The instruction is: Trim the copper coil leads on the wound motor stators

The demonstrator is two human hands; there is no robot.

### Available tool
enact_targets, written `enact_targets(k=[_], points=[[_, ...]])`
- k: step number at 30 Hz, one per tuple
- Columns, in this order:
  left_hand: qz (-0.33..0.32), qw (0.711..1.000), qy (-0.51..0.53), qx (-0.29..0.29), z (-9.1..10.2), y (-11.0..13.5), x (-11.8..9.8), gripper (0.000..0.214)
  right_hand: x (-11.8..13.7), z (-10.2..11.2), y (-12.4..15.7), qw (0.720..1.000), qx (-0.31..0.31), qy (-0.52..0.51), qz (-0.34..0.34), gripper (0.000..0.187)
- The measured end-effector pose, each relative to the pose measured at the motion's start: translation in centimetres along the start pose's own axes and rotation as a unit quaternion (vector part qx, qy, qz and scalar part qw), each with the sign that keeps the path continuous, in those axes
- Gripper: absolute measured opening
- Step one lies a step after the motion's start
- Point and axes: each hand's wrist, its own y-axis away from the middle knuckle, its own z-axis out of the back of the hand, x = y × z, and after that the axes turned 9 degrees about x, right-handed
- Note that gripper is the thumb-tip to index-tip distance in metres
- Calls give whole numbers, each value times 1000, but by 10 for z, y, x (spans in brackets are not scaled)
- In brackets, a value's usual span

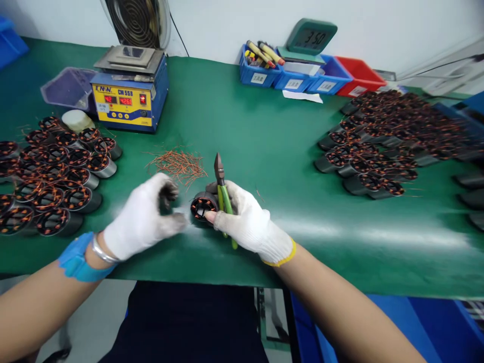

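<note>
My right hand [245,217], in a white glove with a yellow cuff, is closed around green-handled diagonal cutters [226,199], their jaws pointing away from me. That same hand grips the side of a wound motor stator [202,207], a dark cylinder with copper coils inside, its thumb at the rim. Left of the stator is my left hand [149,212], also gloved, slightly blurred, its fingers and thumb curved apart with nothing between them. A loose heap of copper wire clippings [179,165] lies on the green mat [242,131] just beyond both hands.
Several wound stators [53,176] stand at the left, and more [374,146] crowd the right. At the back are a blue-and-yellow soldering-type controller [126,98], a purple bin [68,88], blue tool boxes [260,75], a red box [359,75] and a digital clock [312,36].
</note>
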Motion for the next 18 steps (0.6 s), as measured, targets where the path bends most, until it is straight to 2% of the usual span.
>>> enact_targets(k=[2,4,5,6,8,9,10,11,13,14,15,16,18], points=[[5,994,-83,65,-8,0,-4,19,-1,-4,0,1000,13,0,23,41],[-9,997,-54,53,-11,3,-8,25,-1,-5,0,1000,13,-1,24,41],[-12,1000,-8,13,-9,4,-9,26,0,-5,0,1000,5,-3,16,43],[-19,997,56,-55,-5,5,-9,24,1,-4,0,1000,-8,-6,8,44],[-39,960,186,-206,2,4,-6,20,3,-3,0,999,-39,-10,-2,46],[-48,940,225,-251,5,3,-3,20,4,-3,0,999,-47,-11,-3,46],[-58,935,233,-262,6,1,-1,19,5,-3,0,999,-51,-12,0,46],[-59,948,211,-232,5,0,1,17,6,-5,0,999,-49,-14,5,45],[-41,988,114,-96,0,-1,2,16,6,-8,0,999,-34,-19,21,43],[-39,995,77,-50,-4,0,1,18,6,-10,0,999,-28,-24,29,43],[-42,997,59,-33,-7,2,0,20,6,-12,0,999,-24,-30,34,42],[-46,996,55,-45,-9,3,-1,22,6,-13,0,998,-23,-38,37,42],[-66,981,101,-150,-9,5,-1,22,4,-12,0,997,-33,-61,40,43]])
